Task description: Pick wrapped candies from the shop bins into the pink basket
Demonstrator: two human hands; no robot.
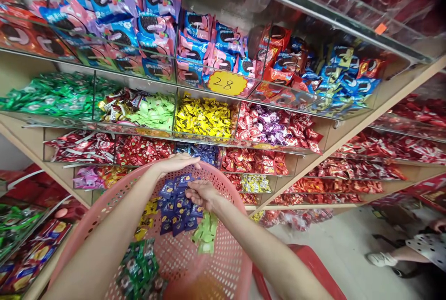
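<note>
A pink perforated plastic basket (pixel 232 253) stands below me with wrapped candies inside. My left hand (pixel 178 163) reaches over its far rim, palm down with fingers stretched out, and nothing shows in it. Inside the basket, my right hand (pixel 204 194) has its fingers curled together at the edge of a pile of dark purple candy packets (pixel 177 209); whether a packet is between the fingertips is hidden. Light green packets (pixel 206 235) lie just below that hand. Yellow packets (pixel 146 218) rest left of the purple pile, and green ones (pixel 139 267) are nearer to me.
Shelves with clear-fronted bins rise ahead, holding yellow candies (pixel 204 116), green candies (pixel 59 93) and blue-pink cookie packs (pixel 114 0). A yellow price tag (pixel 227 82) reads 28. A red stool (pixel 310 267) stands at right; a person's leg (pixel 407 256) shows beyond it.
</note>
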